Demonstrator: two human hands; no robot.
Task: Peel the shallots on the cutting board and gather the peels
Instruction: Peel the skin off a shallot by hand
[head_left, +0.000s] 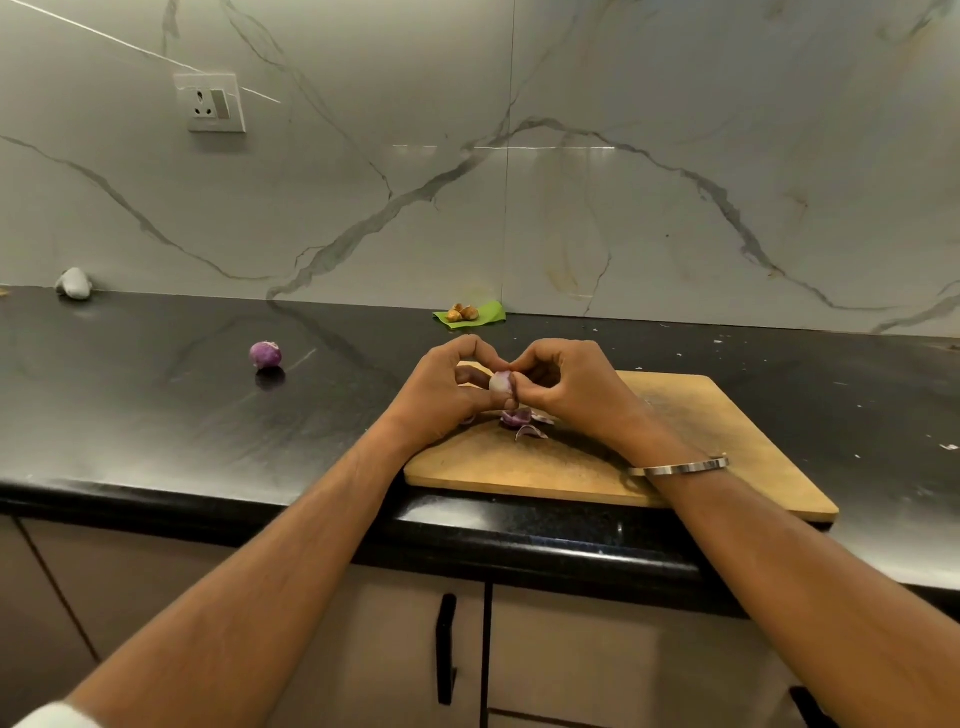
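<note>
Black worktop (156, 415) runs the whole width, with the wooden cutting board (701, 441) sitting at its front edge. Both hands hover over the board: the left hand (447, 395) and right hand (566, 384) each have their fingers curled and pinching one shallot (500, 382), which looks mostly stripped and pale already. One purple shallot (265, 354) sits well off to the left on the worktop, looks peeled too. A few peels (522, 422) lie loose on the board, not gathered yet. No readable writing or brands anywhere.
</note>
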